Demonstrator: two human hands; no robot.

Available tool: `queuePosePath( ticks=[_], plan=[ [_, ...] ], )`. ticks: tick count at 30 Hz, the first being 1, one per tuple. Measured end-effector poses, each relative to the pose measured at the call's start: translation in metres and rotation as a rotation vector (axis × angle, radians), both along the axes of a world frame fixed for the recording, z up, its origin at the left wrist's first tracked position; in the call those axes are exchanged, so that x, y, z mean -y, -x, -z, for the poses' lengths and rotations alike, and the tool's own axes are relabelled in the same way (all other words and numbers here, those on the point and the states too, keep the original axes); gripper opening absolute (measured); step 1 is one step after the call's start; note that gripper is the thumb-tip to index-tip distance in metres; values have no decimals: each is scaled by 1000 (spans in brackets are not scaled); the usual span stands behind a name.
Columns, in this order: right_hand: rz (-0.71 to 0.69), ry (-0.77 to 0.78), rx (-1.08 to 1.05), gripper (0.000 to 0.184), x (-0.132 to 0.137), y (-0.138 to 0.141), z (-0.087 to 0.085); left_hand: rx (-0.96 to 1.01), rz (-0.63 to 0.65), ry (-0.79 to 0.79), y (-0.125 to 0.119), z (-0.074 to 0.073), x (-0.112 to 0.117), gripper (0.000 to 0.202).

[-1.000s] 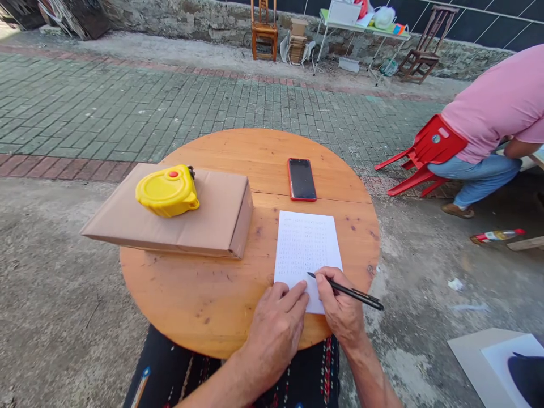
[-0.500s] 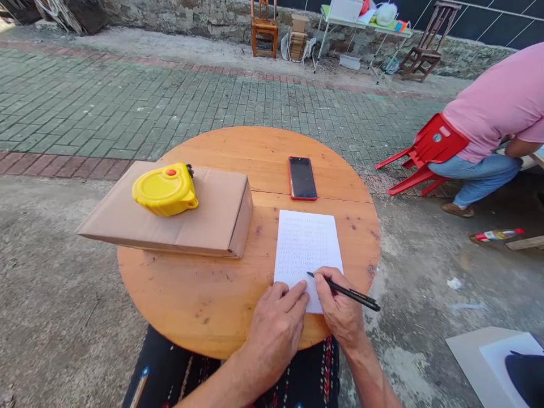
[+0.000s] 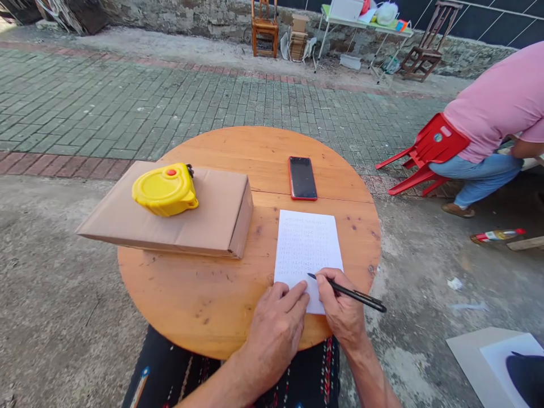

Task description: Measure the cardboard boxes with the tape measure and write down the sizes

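Note:
A white sheet of paper (image 3: pixel 306 243) covered in faint rows of writing lies on the near right of a round wooden table (image 3: pixel 204 294). My right hand (image 3: pixel 340 309) pinches a black pen (image 3: pixel 352 293), its tip on the lower part of the sheet. My left hand (image 3: pixel 276 328) lies flat beside it, fingers stretched onto the paper's bottom left corner. A flat cardboard box (image 3: pixel 212 218) sits on the table's left with a yellow tape measure (image 3: pixel 165 190) on top. A red-cased phone (image 3: pixel 302 178) lies screen up beyond the paper.
A person in a pink shirt and jeans (image 3: pixel 493 119) sits on a red plastic chair (image 3: pixel 425 153) to the right. A bottle (image 3: pixel 495 235) lies on the concrete. White boards (image 3: pixel 497 357) lie at lower right. Wooden chairs and a folding table (image 3: pixel 365 25) stand along the far wall.
The pen's tail has swung slightly between frames while its tip stays on the paper. My left hand has not moved. The seated person's arm shifted a little.

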State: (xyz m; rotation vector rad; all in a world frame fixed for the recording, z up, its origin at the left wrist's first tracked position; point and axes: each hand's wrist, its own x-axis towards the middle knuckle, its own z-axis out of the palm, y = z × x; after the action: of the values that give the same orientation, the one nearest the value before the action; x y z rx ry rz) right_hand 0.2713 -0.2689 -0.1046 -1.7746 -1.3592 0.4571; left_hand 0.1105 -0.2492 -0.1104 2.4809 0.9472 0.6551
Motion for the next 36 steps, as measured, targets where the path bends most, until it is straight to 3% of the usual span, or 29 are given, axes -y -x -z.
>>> queuePosePath(
  ticks=[16,25,36],
  plan=[
    [-16,-18,38,21,-1,0,-1,23,2,6,0,1,-1,27],
    [99,-30,-66,21,6,0,7,-47,37,-20,3,0,1,31],
    [51,-38,-12,19,1,-1,9,-63,36,-35,0,-4,-1,29]
  ],
)
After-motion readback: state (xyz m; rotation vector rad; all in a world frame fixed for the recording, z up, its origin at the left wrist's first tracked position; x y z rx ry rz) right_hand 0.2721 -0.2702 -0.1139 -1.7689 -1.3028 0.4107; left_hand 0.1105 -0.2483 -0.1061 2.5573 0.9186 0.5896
